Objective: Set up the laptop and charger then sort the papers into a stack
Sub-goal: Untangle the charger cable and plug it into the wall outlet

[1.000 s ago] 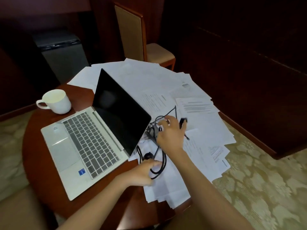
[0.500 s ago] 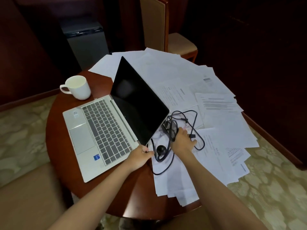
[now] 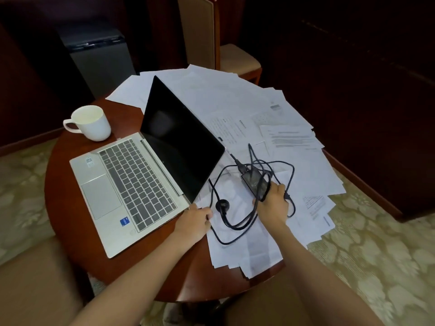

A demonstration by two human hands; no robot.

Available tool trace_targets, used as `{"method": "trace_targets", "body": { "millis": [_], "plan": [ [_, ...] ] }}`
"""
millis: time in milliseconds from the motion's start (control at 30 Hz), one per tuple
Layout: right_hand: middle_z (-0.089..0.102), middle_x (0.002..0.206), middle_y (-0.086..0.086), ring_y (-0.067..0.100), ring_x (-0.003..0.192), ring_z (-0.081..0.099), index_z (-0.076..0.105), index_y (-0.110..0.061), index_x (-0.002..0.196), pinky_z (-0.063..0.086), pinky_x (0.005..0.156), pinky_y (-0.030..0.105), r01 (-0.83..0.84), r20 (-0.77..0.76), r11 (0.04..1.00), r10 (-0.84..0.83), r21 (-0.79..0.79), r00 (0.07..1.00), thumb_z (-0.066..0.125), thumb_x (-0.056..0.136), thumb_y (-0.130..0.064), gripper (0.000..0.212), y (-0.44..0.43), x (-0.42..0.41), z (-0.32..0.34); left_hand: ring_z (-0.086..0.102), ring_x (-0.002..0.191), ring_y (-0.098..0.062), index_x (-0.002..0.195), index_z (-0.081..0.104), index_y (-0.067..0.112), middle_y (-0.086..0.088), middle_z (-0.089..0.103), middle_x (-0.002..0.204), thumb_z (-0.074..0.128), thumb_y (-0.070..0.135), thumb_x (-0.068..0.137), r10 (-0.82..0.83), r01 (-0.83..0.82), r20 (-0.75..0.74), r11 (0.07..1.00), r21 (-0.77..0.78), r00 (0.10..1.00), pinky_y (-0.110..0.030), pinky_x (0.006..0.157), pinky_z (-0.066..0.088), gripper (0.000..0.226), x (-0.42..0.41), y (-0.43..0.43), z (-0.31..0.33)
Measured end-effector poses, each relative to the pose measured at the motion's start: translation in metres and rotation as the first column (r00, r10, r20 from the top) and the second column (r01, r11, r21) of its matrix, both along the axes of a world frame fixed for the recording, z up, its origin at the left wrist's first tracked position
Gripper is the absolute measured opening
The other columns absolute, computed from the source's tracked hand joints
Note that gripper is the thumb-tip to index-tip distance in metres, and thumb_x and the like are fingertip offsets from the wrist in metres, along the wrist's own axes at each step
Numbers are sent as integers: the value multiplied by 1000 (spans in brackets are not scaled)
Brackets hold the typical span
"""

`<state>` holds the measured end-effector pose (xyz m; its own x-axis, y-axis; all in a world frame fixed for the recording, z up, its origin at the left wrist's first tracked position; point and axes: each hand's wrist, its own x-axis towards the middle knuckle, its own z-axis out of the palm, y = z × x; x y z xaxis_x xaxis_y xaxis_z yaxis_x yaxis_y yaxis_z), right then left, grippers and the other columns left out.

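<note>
An open silver laptop (image 3: 131,184) with a dark screen sits on the left half of the round wooden table (image 3: 70,215). Loose white papers (image 3: 235,102) are spread over the table's right half and back. On them lies a black charger brick (image 3: 255,183) with tangled black cable (image 3: 235,225) and a round plug (image 3: 222,204). My right hand (image 3: 273,203) grips the near end of the brick. My left hand (image 3: 195,220) rests by the laptop's near right corner, fingers curled at the cable beside the plug; whether it pinches the cable is unclear.
A white mug (image 3: 90,123) stands at the table's back left. A wooden chair (image 3: 219,43) is behind the table and a dark bin (image 3: 98,55) stands at the back left. Papers overhang the table's right edge above patterned carpet (image 3: 376,255).
The cable has been pulled out into wider loops and the brick lies more exposed. My right hand has taken hold of the brick's near end. My left hand stays near the plug.
</note>
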<state>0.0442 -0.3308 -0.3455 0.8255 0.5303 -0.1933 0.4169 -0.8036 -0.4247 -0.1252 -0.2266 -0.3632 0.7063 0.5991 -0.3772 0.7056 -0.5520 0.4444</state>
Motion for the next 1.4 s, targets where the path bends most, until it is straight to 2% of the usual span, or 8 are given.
{"method": "trace_targets", "body": {
  "millis": [233,333,467,567,767,1000,1233,1400],
  "plan": [
    [35,140,11,31,122,45,34,-5,137,30,106,48,39,-155,963,-83,-266,984,59,86,-32,64,-11,8,4,48,75,-21,55,39,13,-3,43,72,44,25,91,-108,105,-97,994,-36,989,-27,60,34,38,-7,-1,2],
    [32,146,14,34,129,39,27,-7,144,31,108,47,186,-415,981,-194,-60,889,56,86,-16,66,-5,19,29,40,62,-17,49,29,16,-3,36,65,51,23,86,-126,126,3,992,-33,992,-27,51,24,44,-11,-2,5],
    [41,139,8,31,118,50,41,-16,136,21,110,50,343,-150,895,-312,284,938,45,83,1,56,4,8,70,32,55,-14,48,27,18,-1,32,61,54,26,84,-132,131,43,991,42,990,-25,48,20,45,-9,-11,13],
    [53,125,9,31,105,57,54,-11,121,42,95,39,140,-17,877,-149,460,989,42,80,7,47,12,-21,76,29,48,-12,45,28,17,2,28,51,55,26,82,-143,143,-6,990,9,990,-25,47,20,47,-10,-12,17],
    [45,133,7,27,119,46,48,-13,130,35,97,32,-453,76,860,481,-235,874,44,94,-22,38,16,-65,29,38,49,-15,43,35,16,4,39,50,57,27,79,-133,130,-110,991,-30,985,-24,49,26,43,-16,-4,21],
    [22,150,2,25,132,35,41,-18,137,27,108,41,-407,-118,888,390,-212,913,51,91,-37,51,-12,-56,7,61,80,-15,64,51,24,7,59,75,57,23,84,-94,98,-200,995,12,975,-24,68,45,21,-27,-2,23],
    [53,124,13,24,92,57,61,-5,110,44,75,27,141,-121,931,-106,337,987,45,88,0,27,-22,-49,10,54,100,-23,109,58,17,-5,52,106,46,7,89,-132,115,224,990,86,966,-30,78,43,25,13,-7,44],
    [59,99,11,19,66,51,59,-3,110,37,52,26,238,-243,925,-167,297,955,47,87,0,27,-33,-34,8,40,126,-28,135,42,7,-13,41,136,43,7,90,-133,121,152,989,88,979,-31,101,33,45,57,8,37]
  ]
}}
